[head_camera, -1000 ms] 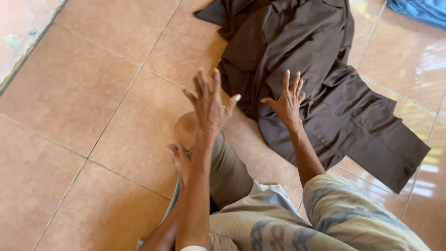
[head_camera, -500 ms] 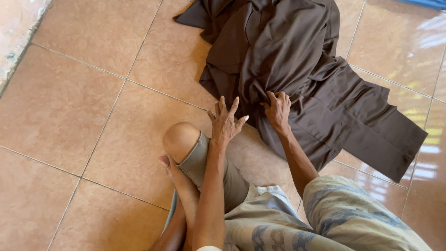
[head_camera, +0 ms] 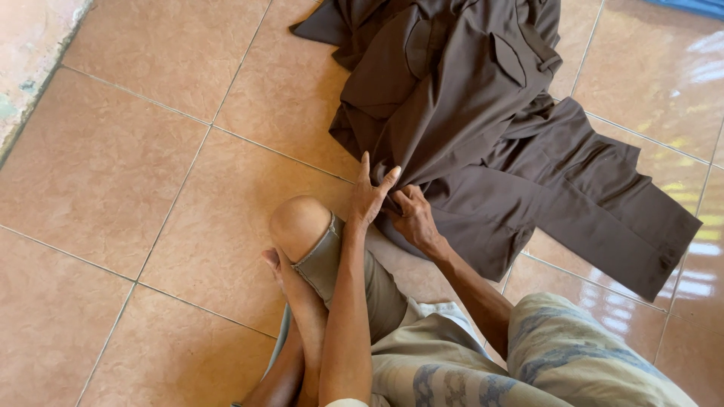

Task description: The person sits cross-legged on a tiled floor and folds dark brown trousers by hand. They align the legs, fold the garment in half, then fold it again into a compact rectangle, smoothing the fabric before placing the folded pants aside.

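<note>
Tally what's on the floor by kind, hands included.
Dark brown garment: 1, spread on the floor tiles
Blue cloth, partly out of view at the top right edge: 1
Hands on the garment edge: 2, left hand and right hand
Total: 4

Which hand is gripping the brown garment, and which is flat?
The right hand grips it: its fingers curl into a fold at the near edge of the brown garment. The left hand is open, fingers spread, beside it at that edge.
</note>
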